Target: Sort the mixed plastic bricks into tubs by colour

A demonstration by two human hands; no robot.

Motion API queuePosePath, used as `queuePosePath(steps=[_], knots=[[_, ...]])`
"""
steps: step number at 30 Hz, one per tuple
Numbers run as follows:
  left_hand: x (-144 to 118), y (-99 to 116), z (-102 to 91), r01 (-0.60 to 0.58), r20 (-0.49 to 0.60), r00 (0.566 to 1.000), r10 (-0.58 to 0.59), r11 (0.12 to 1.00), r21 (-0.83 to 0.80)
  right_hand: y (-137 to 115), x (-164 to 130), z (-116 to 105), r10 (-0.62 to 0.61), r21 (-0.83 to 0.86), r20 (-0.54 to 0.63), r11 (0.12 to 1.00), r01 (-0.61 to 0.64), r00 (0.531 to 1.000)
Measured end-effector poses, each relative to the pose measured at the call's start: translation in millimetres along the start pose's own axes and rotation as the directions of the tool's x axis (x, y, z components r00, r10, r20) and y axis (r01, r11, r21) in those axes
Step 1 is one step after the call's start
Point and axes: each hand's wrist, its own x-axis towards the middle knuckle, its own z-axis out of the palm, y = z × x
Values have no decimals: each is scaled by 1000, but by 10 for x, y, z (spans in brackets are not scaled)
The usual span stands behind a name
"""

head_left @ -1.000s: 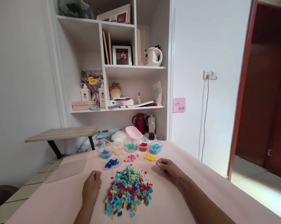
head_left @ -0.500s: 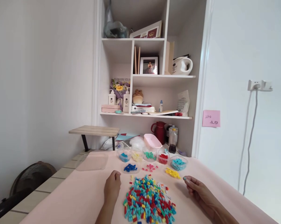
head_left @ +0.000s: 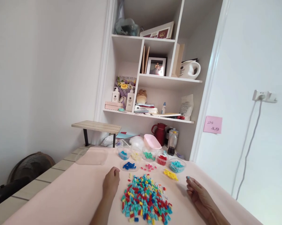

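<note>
My left hand (head_left: pixel 111 182) is a closed fist resting beside the left edge of a mixed pile of small building bricks (head_left: pixel 146 198); whatever is inside its fingers is hidden. To the right of the pile, my right hand (head_left: pixel 198 193) pinches a small turquoise brick (head_left: pixel 188 177) between thumb and fingertips. Yellow bricks (head_left: pixel 170 174) lie in a group left of that hand. Just behind them stands a clear bowl of turquoise bricks (head_left: pixel 177 164). Dark blue bricks (head_left: pixel 129 165) and pink bricks (head_left: pixel 148 167) sit in shallow clear containers behind the pile.
Along the back are clear bowls with blue bricks (head_left: pixel 124 153), pale yellow bricks (head_left: pixel 135 155), green bricks (head_left: pixel 148 155) and red bricks (head_left: pixel 162 160). Behind them stand a pink basin (head_left: pixel 152 142), a red jug (head_left: pixel 160 134) and a bottle (head_left: pixel 172 143). A clear lid (head_left: pixel 92 157) lies at left.
The camera view has tilted sideways. My right hand is slightly farther right of the yellow and turquoise bricks, still pinching the brick. My left fist stays beside the pile.
</note>
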Motion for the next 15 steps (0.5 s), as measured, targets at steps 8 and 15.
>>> queuePosePath(steps=[8,15], knots=[[19,-11,19,7,48,999,-6,1000,-25,-400,254,-50,-134,-282,-141,955,90,981],[17,24,3,12,69,998,-13,1000,16,-713,453,-196,-172,-481,-258,876,28,951]])
